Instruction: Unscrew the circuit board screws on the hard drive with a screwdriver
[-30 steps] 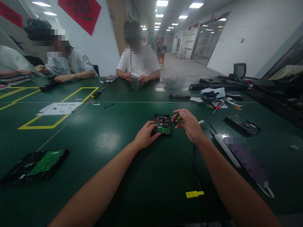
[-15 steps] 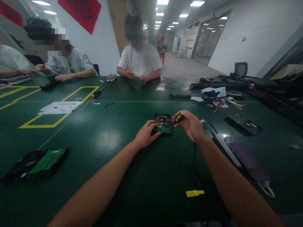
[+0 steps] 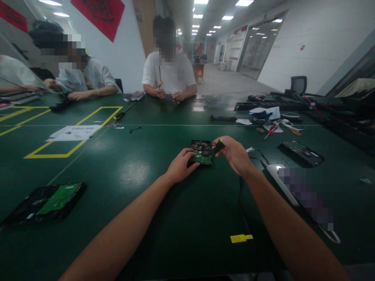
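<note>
A hard drive (image 3: 201, 147) lies on the green table in front of me, its green circuit board facing up. My left hand (image 3: 184, 166) grips its left and near edges, fingers over the board and thumb at the near side. In my right hand (image 3: 231, 154) is a screwdriver (image 3: 218, 146) with a yellow and black handle, held in the fingers at the drive's right edge. Its shaft and tip are too small and dark to make out, so I cannot tell whether it touches a screw.
Another hard drive (image 3: 58, 200) lies at left, a third drive (image 3: 301, 153) at right. Near my right forearm is a white power strip (image 3: 284, 185). Further back are a red screwdriver (image 3: 271, 132), a yellow-black screwdriver (image 3: 123, 112) and paper (image 3: 73, 133). Co-workers sit across the table.
The screwdriver handle has turned within my right fingers and shifted slightly left. My left hand and the hard drive stay in place.
</note>
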A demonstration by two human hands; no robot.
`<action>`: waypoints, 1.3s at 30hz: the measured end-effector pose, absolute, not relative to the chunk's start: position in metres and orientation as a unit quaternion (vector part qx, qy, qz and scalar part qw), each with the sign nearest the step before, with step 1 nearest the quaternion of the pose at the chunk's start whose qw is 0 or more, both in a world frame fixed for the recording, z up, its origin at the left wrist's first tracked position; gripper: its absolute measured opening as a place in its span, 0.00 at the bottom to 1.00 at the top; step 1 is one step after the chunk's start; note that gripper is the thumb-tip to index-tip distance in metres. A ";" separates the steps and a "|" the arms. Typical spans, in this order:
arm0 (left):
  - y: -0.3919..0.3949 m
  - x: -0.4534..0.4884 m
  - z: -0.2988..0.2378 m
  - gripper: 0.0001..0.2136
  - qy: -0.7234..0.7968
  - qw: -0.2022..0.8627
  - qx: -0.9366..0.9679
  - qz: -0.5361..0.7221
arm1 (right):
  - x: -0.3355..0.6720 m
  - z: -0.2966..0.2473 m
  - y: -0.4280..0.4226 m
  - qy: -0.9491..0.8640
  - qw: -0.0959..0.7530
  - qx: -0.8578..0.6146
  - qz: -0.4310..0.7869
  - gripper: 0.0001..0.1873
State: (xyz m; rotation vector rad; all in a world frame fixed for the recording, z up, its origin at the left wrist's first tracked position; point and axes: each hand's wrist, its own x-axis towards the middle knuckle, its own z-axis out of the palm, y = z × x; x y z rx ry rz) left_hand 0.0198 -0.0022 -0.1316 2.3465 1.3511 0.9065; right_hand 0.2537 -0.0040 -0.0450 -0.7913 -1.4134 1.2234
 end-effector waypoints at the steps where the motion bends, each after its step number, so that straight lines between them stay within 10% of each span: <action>1: -0.002 0.020 -0.132 0.21 0.467 0.143 0.813 0.316 | 0.253 -0.045 -0.004 -0.588 0.529 -0.332 0.514 0.12; 39: -0.002 0.020 -0.132 0.20 0.463 0.142 0.815 0.319 | 0.259 -0.045 -0.004 -0.608 0.504 -0.361 0.496 0.16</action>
